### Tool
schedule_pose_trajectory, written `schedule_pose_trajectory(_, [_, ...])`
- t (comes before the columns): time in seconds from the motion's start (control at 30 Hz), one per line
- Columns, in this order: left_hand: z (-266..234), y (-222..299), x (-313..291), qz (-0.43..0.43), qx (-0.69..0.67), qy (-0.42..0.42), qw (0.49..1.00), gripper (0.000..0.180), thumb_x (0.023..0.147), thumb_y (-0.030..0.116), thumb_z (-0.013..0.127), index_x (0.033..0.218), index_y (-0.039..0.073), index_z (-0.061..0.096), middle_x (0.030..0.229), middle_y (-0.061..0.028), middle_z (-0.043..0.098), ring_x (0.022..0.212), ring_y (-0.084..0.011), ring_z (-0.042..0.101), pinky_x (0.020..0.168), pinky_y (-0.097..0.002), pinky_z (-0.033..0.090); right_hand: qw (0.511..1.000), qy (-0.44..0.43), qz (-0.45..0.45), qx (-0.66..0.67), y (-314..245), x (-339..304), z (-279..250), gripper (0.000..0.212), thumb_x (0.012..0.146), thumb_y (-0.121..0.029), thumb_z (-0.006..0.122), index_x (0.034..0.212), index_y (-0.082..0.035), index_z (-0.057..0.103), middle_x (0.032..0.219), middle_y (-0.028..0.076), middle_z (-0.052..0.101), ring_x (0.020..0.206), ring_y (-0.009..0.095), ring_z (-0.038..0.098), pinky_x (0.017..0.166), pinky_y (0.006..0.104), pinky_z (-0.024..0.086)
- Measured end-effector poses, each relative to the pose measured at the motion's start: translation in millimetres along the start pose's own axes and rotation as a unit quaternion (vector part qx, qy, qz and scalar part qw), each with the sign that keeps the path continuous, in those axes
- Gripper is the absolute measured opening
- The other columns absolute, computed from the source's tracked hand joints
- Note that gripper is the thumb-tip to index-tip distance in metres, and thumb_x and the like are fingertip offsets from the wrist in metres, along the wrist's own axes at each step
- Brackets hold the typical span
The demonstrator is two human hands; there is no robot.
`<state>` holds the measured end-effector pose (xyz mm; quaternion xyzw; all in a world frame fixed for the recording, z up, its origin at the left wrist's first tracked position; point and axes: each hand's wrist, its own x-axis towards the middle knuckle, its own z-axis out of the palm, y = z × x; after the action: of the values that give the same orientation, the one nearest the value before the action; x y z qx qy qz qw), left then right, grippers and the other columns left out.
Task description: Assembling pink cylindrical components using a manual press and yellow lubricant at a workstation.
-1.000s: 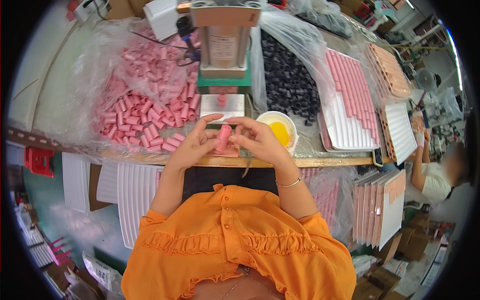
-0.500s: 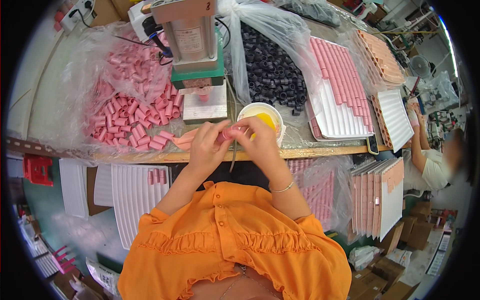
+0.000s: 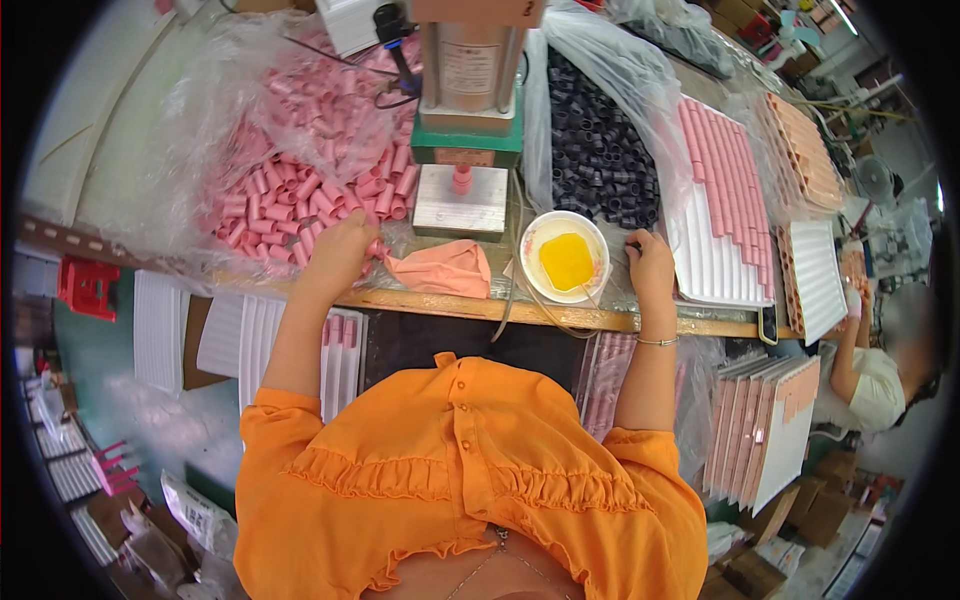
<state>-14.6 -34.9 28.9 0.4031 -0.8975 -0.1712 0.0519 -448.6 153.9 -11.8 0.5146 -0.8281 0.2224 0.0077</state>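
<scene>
My left hand (image 3: 343, 250) is at the near edge of a heap of loose pink tubes (image 3: 262, 220). Its fingers are curled at a pink tube (image 3: 377, 248), partly hidden by the hand. To the right of the white bowl, my right hand (image 3: 652, 265) pinches a small black ring-like piece (image 3: 633, 246) at its fingertips. Short black tube pieces (image 3: 600, 150) fill a clear plastic bag just beyond that hand. The bowl (image 3: 529, 262) has a yellow block (image 3: 567, 262) in it. A peach cloth (image 3: 440, 268) lies between my hands.
A green-and-silver press (image 3: 467, 140) stands at the middle back, a pink piece (image 3: 461, 180) under it on its metal block (image 3: 460, 215). At right, a white ridged tray (image 3: 705, 260) carries rows of pink tubes. A phone (image 3: 768, 326) lies by the edge. Another person sits far right.
My hands, together earlier on a pink tube before the bowl, have parted. The left has gone to the pink heap, the right to the black pieces. The view has shifted.
</scene>
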Motion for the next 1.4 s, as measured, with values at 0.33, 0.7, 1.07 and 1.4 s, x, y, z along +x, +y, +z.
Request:
schedule_pose_trajectory(0.33, [-17,7,-18,0.033,-0.145,0.13,0.98,0.024,0.07,0.001,0.075,0.092,0.002,0.069,0.091,-0.0102,0.064,0.083,-0.0279,0.064,0.076,-0.0342,0.05,0.979,0.064,-0.156,0.118,-98,-38,-21,0.008,0.075,-0.012,0.075,0.082,-0.011,0.071,0.1,0.007,0.067,0.097,0.026,0.062,0.079,0.0403,0.045])
schedule_pose_trajectory(0.7, [19,114,7,0.111,-0.435,0.117,0.886,0.03,0.076,-0.003,0.074,0.105,0.0,0.068,0.099,-0.0067,0.068,0.093,-0.0162,0.064,0.083,-0.0281,0.049,0.961,0.056,-0.113,0.246,-107,-41,-21,0.005,0.08,-0.009,0.072,0.085,-0.009,0.07,0.11,0.005,0.065,0.105,0.024,0.058,0.084,0.0379,0.042])
schedule_pose_trajectory(1.07, [66,160,16,-0.116,-0.89,-0.017,0.44,0.025,0.097,0.017,0.063,0.119,0.013,0.051,0.094,-0.0009,0.061,0.058,-0.0033,0.043,0.052,-0.0172,0.034,0.877,0.014,-0.079,0.473,-152,-54,-34,0.01,0.081,0.0,0.072,0.089,-0.001,0.066,0.11,0.012,0.064,0.105,0.024,0.059,0.094,0.0333,0.043])
schedule_pose_trajectory(1.4, [85,178,28,-0.136,-0.932,-0.076,0.326,0.015,0.098,0.024,0.061,0.11,0.014,0.058,0.085,0.0055,0.056,0.061,-0.0024,0.045,0.051,-0.0167,0.036,0.94,0.17,-0.195,0.222,-155,-40,-41,0.012,0.074,-0.008,0.075,0.085,-0.007,0.07,0.107,0.009,0.065,0.102,0.028,0.059,0.089,0.04,0.041])
